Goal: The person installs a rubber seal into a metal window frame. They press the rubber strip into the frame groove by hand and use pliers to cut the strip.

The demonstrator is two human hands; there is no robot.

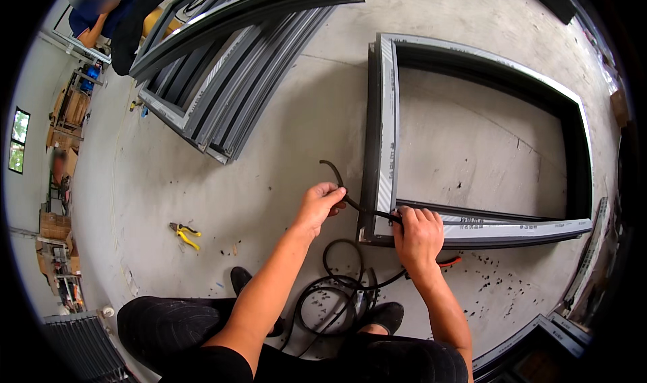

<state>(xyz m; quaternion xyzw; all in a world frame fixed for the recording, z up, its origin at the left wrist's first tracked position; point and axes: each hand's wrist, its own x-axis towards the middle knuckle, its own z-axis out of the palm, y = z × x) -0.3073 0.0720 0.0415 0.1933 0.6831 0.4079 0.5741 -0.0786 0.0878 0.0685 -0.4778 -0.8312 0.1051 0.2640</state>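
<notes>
"So, where is that thin, dark, flexible rubber-like strip [373, 212]?"

"Between the two hands, over the lower-left corner of the near grey-and-black rectangular metal frame [386, 123]. The left hand [323, 206] pinches it between thumb and forefinger, close to its free end; the right hand [419, 238] is closed over it by the frame's near side, though the palm is hidden."

"Why hold it at two points?"

"Probably to keep that short length straight and steer it, since the loose end curls up by itself. The frame lies flat on the floor, which likely keeps it steady and its near side within reach."

"And the loose black coils [356, 285] between the feet?"

"Perhaps left there so length can be drawn up freely; I can't tell whether they join the held piece. The yellow-handled pliers [185, 235] lie off to the left, apart from the coils."

"How does the strip itself look?"

"Dull, narrow and even, bent like a hook at its tip, nearly straight between the hands. Its cross-section is too small to make out."
</notes>
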